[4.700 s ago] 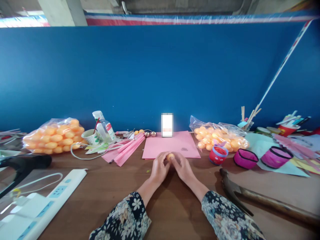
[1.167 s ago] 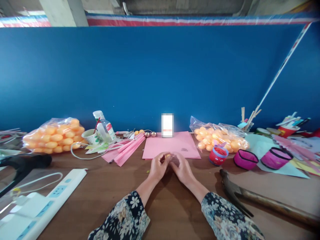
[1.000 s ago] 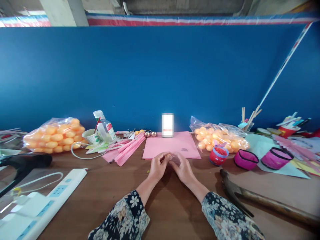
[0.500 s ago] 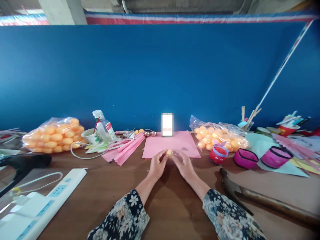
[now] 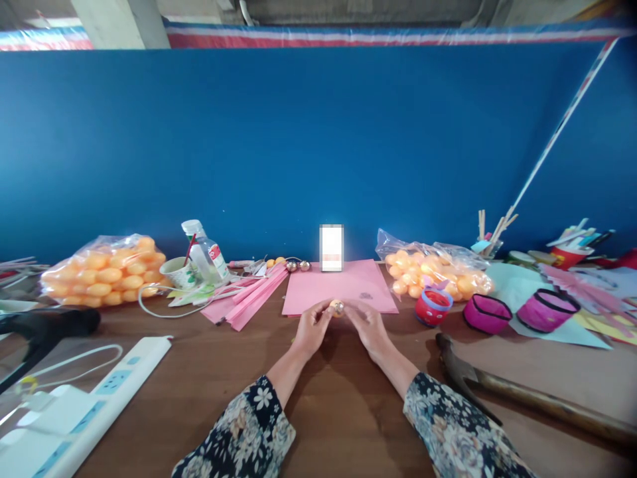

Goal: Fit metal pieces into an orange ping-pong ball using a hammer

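My left hand (image 5: 311, 326) and my right hand (image 5: 367, 324) meet at the near edge of a pink paper sheet (image 5: 339, 287) on the wooden table (image 5: 343, 411). Between their fingertips they pinch a small orange ball (image 5: 337, 307) with a dark spot on it. Both hands have their fingers curled round the ball. My sleeves are dark with a flower print.
Bags of orange balls lie at the left (image 5: 99, 271) and right (image 5: 434, 271). Folded pink paper strips (image 5: 249, 295), a bottle (image 5: 203, 252), a paper cup (image 5: 178, 272), a phone (image 5: 331, 247), a red cup (image 5: 432, 307), two magenta rings (image 5: 488, 313), a hammer (image 5: 517, 392) and a power strip (image 5: 84, 405) surround me.
The ball was partly hidden in my curled hands a second ago; it has since come up to the fingertips and shows more. The hands shifted slightly forward.
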Tool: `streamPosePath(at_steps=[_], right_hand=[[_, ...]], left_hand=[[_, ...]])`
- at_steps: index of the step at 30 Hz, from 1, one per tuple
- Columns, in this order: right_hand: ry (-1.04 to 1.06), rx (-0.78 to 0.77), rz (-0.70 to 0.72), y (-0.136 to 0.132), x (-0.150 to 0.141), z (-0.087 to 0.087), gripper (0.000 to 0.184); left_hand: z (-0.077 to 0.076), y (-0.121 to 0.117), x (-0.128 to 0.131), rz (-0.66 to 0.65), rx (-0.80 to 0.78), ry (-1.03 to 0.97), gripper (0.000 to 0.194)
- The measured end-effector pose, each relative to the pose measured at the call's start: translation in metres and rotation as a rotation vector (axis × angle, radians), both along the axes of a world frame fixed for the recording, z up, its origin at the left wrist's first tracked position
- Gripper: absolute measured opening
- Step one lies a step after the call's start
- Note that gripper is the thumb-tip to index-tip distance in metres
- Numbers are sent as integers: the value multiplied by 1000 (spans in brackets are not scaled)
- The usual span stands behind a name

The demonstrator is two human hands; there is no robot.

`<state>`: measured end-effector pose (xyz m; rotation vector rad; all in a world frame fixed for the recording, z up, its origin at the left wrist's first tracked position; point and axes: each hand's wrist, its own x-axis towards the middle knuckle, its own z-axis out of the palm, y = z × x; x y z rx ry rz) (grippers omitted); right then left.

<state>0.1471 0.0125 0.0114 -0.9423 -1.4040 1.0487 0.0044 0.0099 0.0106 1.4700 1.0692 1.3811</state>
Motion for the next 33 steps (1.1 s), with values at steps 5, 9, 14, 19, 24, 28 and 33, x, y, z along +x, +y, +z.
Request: streamPosePath(at_steps=[5,9,14,19,24,28,33], right_hand=[[-35,29,-25,1,0,-3,29],[-165,150,-125,-2,0,2,23],[-317,327,-181,-8,2,7,19],[-389,369,-177,-6,2,7,19],[-448,390,-255,-23,9,22,17],[-657,426,-373,-61,53,39,23],[-1177,478,-598,-95,166,27,37]], left_hand=[[5,-2,0,-32,8,27,33],[6,-3,2,-42,2,11,33],[2,-1,3,-15,-48,-64,38],[1,-1,3,-22,-41,-41,37],[3,-1,2,-11,-71,-35,39],[1,0,2,15,-116,-124,41],[-1,0,3,-28,-128,-200,41]])
